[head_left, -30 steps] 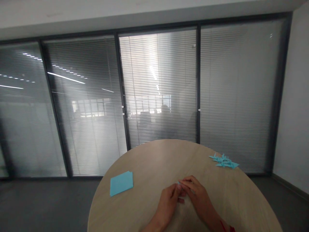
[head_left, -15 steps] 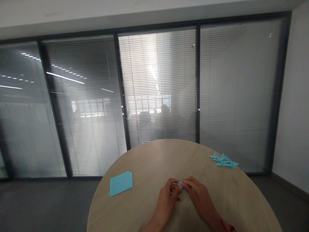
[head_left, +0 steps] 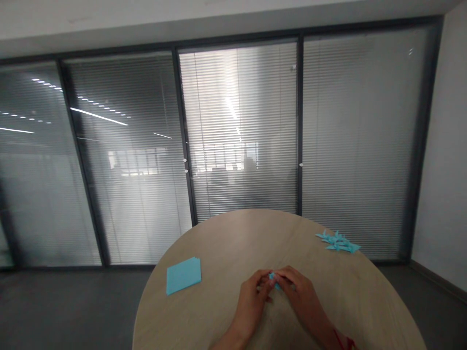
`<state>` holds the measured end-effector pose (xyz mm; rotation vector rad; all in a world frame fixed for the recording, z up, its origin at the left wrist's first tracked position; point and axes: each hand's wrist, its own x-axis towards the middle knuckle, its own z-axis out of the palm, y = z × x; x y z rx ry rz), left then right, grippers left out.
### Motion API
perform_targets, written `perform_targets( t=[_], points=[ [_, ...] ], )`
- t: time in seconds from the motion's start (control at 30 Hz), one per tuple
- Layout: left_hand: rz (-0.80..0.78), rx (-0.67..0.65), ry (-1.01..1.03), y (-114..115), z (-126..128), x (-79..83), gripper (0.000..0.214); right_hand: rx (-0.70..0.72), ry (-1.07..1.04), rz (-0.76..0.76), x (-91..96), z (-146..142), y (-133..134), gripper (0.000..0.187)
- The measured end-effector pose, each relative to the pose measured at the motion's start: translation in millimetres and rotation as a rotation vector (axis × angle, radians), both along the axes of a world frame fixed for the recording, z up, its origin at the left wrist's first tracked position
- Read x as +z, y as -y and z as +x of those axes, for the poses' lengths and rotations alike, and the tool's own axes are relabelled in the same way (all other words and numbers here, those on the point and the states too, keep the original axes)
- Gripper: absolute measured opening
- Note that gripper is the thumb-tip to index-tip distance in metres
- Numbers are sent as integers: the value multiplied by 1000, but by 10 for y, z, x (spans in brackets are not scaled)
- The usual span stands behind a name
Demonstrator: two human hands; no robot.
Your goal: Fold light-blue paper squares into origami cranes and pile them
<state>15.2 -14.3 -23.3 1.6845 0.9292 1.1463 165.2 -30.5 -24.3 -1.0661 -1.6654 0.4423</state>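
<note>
Glass wall (head_left: pixel 237 131) with lowered blinds fills the far side of the room. In front of it stands our round wooden table (head_left: pixel 226 238). On its left part lies a stack of blue paper (head_left: pixel 183 275), flat, with one corner turned towards us. Well apart from it, near the far right rim, sits a small heap of folded blue shapes (head_left: pixel 339 242).

Our left hand (head_left: pixel 251 304) and right hand (head_left: pixel 302 299) meet low over the middle of the table, near us, fingertips drawn together. Both pinch a tiny blue paper piece (head_left: pixel 273 278) between them. Only a sliver of it shows between the fingers. We cannot tell whether it touches the tabletop.

We judge the piece to be very light and thin. It should be stiff along its creases but easy to crush or tear, and it would slip away under a loose hold. The folded edges look like the best place to take it, with fingertips only and gentle pressure. The visible sliver seems to run across from one hand to the other, but too little of it shows for us to name its long axis or which way it points.
</note>
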Motion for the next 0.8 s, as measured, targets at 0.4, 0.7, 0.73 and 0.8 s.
perform_targets(
  t=[0.4,0.7,0.73,0.8],
  points=[
    [-23,-14,-49,47,-10,30,38,8,35,-67,26,-7,1,26],
    [-42,-24,-35,37,9,28,36,-3,51,-85,26,-8,3,27],
    [-41,-26,-31,42,9,29,36,2,47,-81,29,-7,3,27],
    [-32,-30,-28,58,9,39,35,15,41,-72,36,0,4,27]
  ],
)
